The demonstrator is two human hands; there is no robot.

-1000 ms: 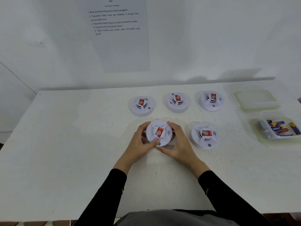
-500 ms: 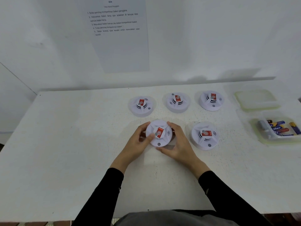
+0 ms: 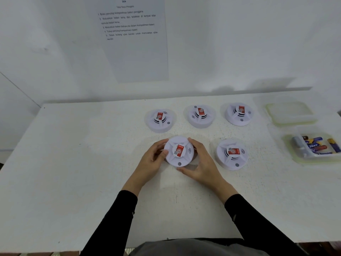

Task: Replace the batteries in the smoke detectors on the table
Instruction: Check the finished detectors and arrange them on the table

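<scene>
Several round white smoke detectors with red labels lie on the white table (image 3: 73, 172). The near-left detector (image 3: 179, 151) is gripped from both sides: my left hand (image 3: 152, 160) holds its left rim, thumb on top, and my right hand (image 3: 200, 163) cups its right and front rim. Another detector (image 3: 232, 154) sits to the right of it. Three more stand in a back row: left (image 3: 160, 120), middle (image 3: 200, 115), right (image 3: 239, 113). A clear tub (image 3: 299, 156) at the right edge holds several batteries (image 3: 315, 145).
The tub's clear lid (image 3: 290, 112) lies behind it at the back right. A printed instruction sheet (image 3: 132, 37) hangs on the white wall behind the table. Bare tabletop stretches left of the detectors and in front of my hands.
Both hands stay on the near-left detector. My left thumb has shifted from the detector's front edge up to its left side; the detector has turned slightly.
</scene>
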